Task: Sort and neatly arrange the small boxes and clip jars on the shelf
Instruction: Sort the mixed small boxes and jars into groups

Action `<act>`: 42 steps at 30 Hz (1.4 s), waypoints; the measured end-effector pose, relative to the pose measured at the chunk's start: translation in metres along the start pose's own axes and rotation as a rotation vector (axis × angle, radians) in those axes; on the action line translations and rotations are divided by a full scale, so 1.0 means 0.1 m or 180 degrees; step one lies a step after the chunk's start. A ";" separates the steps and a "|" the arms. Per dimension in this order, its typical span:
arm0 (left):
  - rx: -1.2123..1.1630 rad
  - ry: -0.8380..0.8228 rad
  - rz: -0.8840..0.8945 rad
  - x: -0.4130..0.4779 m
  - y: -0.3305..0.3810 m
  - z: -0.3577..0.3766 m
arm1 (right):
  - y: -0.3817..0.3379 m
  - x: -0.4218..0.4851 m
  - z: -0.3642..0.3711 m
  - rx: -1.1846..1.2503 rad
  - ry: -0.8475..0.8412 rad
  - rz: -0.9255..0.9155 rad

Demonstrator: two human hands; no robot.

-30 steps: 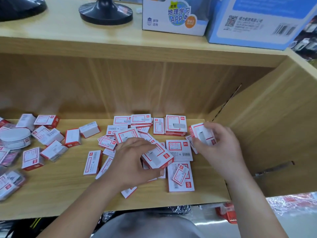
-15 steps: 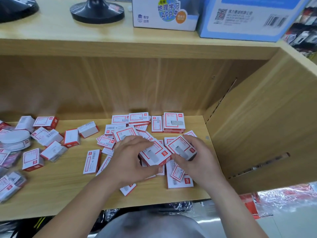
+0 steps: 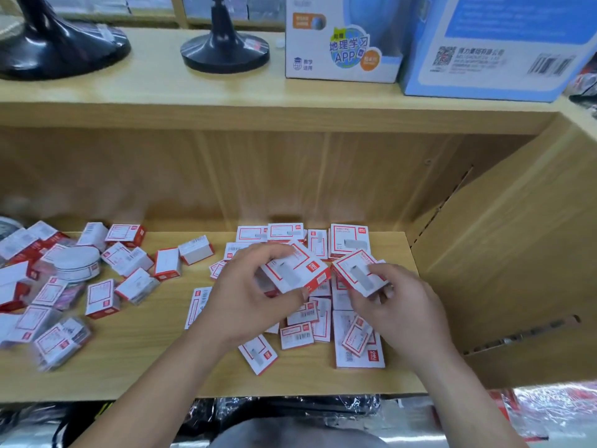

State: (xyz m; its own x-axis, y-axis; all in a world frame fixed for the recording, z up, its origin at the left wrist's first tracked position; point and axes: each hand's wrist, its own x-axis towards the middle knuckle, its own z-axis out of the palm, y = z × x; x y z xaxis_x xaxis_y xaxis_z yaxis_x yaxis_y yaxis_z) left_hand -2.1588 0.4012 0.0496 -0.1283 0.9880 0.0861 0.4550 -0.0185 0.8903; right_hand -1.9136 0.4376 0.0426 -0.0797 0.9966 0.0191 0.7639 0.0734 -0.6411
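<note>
Wooden shelf (image 3: 129, 367), lower bay: small boxes (image 3: 103, 297), red and white, strewn loose; round white clip jar (image 3: 76, 261) at left among them. Left hand (image 3: 245, 299): fingers and thumb clamped on first box (image 3: 295, 270), held above the middle heap. Right hand (image 3: 397, 305): pinching second box (image 3: 355, 271) just beside it. Step, judged: gathering like boxes. Next: square the pair together and set it down in a row.
</note>
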 end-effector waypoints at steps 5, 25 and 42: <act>0.0270 0.0431 0.0041 -0.10 -0.06 -0.31 | -0.36 0.20 0.25 0.0251 -0.0387 -0.0176; 0.0383 0.0348 0.0526 -0.02 -0.14 -0.76 | -1.40 0.13 0.54 0.2216 -0.0796 0.0187; 0.1313 -0.1852 0.1330 0.07 0.04 0.65 | 0.08 -0.17 -0.22 0.1463 0.0802 0.1017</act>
State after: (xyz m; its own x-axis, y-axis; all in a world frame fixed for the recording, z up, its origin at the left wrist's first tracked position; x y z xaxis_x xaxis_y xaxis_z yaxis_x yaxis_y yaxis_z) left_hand -2.1007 0.4179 0.0248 0.5483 0.8359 0.0275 0.6656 -0.4560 0.5908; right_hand -1.8919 0.4217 0.0539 0.3046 0.9488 -0.0838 0.3661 -0.1979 -0.9093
